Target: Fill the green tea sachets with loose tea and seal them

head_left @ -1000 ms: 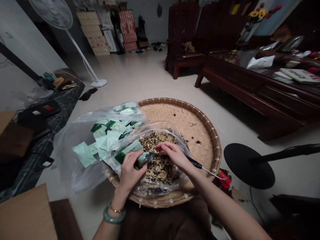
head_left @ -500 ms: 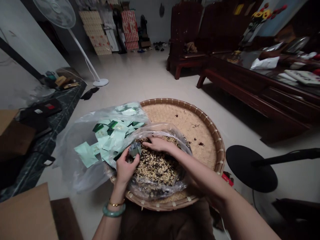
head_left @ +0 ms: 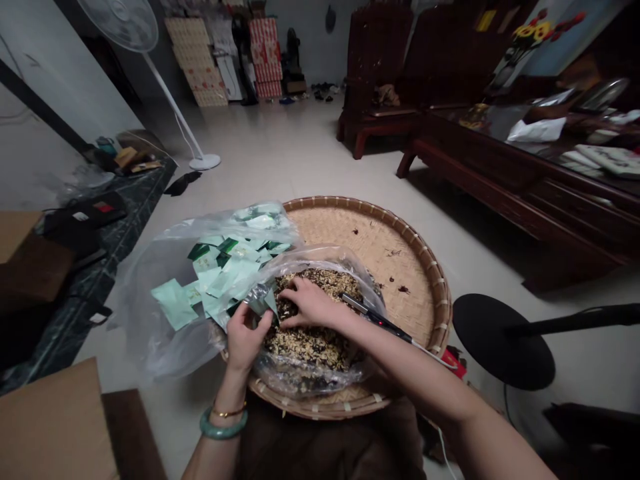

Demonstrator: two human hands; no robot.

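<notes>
While the left hand (head_left: 249, 335) grips it, sachet (head_left: 263, 301) beside right hand (head_left: 311, 304)

Dark carved wooden furniture (head_left: 520, 180) stands on a pale glossy floor (head_left: 280, 143), with grey walls (head_left: 320, 67) behind in dim light

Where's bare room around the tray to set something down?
Tray: far-right area between mix bag and rim, bar a few dark scraps. Floor: between tray, fan base and wooden table. Crowded: left and near side, with packets, mix bag, left hand, right hand, black tool.
</notes>
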